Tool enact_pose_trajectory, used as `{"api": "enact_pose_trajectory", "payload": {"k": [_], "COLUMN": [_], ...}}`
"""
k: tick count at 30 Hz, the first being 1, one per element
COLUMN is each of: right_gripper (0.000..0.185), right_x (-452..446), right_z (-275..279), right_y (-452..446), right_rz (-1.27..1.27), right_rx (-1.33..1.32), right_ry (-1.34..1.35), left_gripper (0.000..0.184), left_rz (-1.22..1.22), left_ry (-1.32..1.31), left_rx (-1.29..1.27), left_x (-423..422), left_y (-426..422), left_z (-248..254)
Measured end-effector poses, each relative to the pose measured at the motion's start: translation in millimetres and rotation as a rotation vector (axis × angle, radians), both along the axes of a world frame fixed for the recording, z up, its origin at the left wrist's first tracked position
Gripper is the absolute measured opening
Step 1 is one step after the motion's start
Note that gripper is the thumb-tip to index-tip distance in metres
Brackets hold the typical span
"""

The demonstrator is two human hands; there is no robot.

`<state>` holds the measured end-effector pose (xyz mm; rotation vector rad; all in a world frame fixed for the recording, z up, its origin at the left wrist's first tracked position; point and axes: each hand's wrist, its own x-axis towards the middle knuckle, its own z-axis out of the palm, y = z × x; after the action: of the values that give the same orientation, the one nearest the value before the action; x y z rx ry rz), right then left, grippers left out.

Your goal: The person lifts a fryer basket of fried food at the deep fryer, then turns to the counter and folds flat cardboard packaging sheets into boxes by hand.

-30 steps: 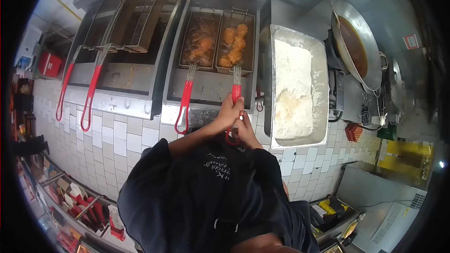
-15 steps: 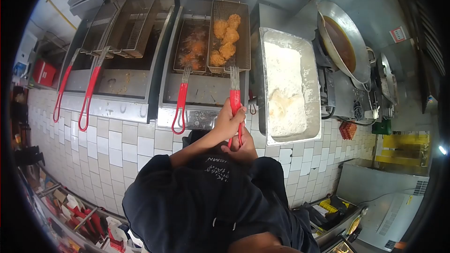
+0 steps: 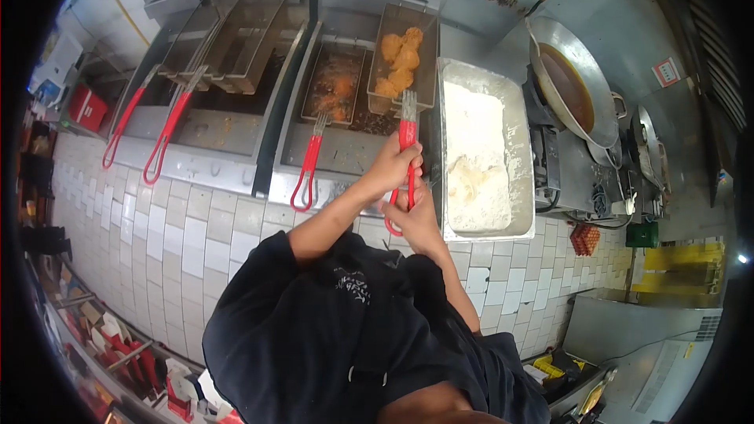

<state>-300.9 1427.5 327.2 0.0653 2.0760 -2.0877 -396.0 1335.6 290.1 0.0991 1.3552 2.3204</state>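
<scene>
The red handle (image 3: 408,135) was gripped by both hands, the fingers of the right hand (image 3: 419,218) curled around its looped end, nearer the body, and those of the left hand (image 3: 399,161) closed around it farther up. Beyond them, a wire basket (image 3: 428,59) was held over the fryer (image 3: 334,159), with golden fried pieces (image 3: 402,59) inside. To its left, a second basket (image 3: 364,71) was sunk in bubbling oil; to its right, a metal tray (image 3: 522,224) was partly filled with white powder (image 3: 475,122). Farther right, brown liquid (image 3: 567,86) was contained in a wide pan (image 3: 601,71).
</scene>
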Motion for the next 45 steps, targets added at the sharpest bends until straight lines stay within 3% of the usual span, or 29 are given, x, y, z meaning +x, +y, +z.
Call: {"api": "enact_pose_trajectory", "payload": {"k": [2,4,5,6,7,9,11,12,14,16,18,19,20,21,24,30,33,42,45], "right_gripper": [0.041,0.035,0.032,0.035,0.05,0.049,0.046,0.046,0.04,0.034,0.028,0.019,0.01,0.008,0.015,0.029,0.037,0.048,0.049], "right_x": [9.9,16.5,20.2,23.0,26.4,24.5,13.2,5.5,-17.8,-43.2,-58.5,-61.5,-62.6,-57.0,-54.4,-30.5,-8.2,11.9,-4.1], "right_z": [-10.6,-42.1,-64.6,-91.6,-130.3,-152.4,-152.5,-153.7,-157.4,-177.1,-188.0,-189.8,-190.8,-160.6,-117.8,-69.4,-51.0,5.3,16.1], "right_y": [2.6,10.2,8.1,5.7,3.8,-28.2,-73.2,-93.7,-123.9,-141.2,-159.2,-164.1,-168.5,-178.4,-173.8,-185.1,-196.7,-204.5,-199.4], "right_rz": [-0.016,0.066,0.005,-0.061,-0.098,0.111,0.236,0.23,0.341,0.277,0.206,0.158,0.108,0.038,-0.042,0.039,-0.003,-0.04,-0.099], "right_rx": [-0.253,-0.219,-0.57,-0.918,-0.929,-0.511,-0.416,-0.415,-0.658,-0.705,-0.769,-0.741,-0.714,-0.604,-0.587,-0.117,-0.253,-0.306,-0.332], "right_ry": [-0.094,-0.054,-0.123,-0.199,-0.35,-0.508,-0.643,-0.646,-0.635,-0.627,-0.608,-0.575,-0.544,-0.502,-0.484,-0.184,-0.211,-0.127,-0.074], "left_gripper": [0.017,0.024,0.031,0.032,0.034,0.032,0.033,0.033,0.032,0.037,0.043,0.05,0.047,0.044,0.033,0.023,0.025,0.028,0.028], "left_rz": [-0.014,-0.056,-0.063,-0.022,0.015,0.182,0.428,0.423,0.485,0.486,0.41,0.265,0.118,-0.031,-0.124,-0.142,-0.233,-0.387,-0.297], "left_ry": [-0.053,0.112,0.078,0.248,0.419,0.382,0.356,0.353,0.01,-0.056,-0.032,-0.157,-0.254,-0.353,-0.279,-0.024,-0.032,0.119,0.07], "left_rx": [0.0,-0.271,-0.33,-0.44,-0.552,-0.566,-0.721,-0.718,-0.629,-0.582,-0.737,-0.543,-0.372,-0.2,-0.026,0.081,0.105,0.13,0.075], "left_x": [13.3,16.7,23.4,24.0,22.9,31.0,36.1,40.3,40.6,24.0,4.0,2.2,-11.6,-24.3,-43.8,-23.9,-5.3,-1.3,-15.2], "left_y": [-4.1,-13.4,-25.3,-40.0,-57.4,-98.5,-137.0,-151.7,-173.7,-184.4,-189.5,-185.5,-188.9,-192.5,-179.9,-189.4,-203.0,-215.0,-211.6], "left_z": [-6.4,-8.3,1.7,-6.1,-16.8,-34.8,-57.3,-64.1,-78.9,-119.9,-158.7,-115.2,-117.0,-123.5,-136.7,-116.3,-85.6,-17.6,-2.9]}}
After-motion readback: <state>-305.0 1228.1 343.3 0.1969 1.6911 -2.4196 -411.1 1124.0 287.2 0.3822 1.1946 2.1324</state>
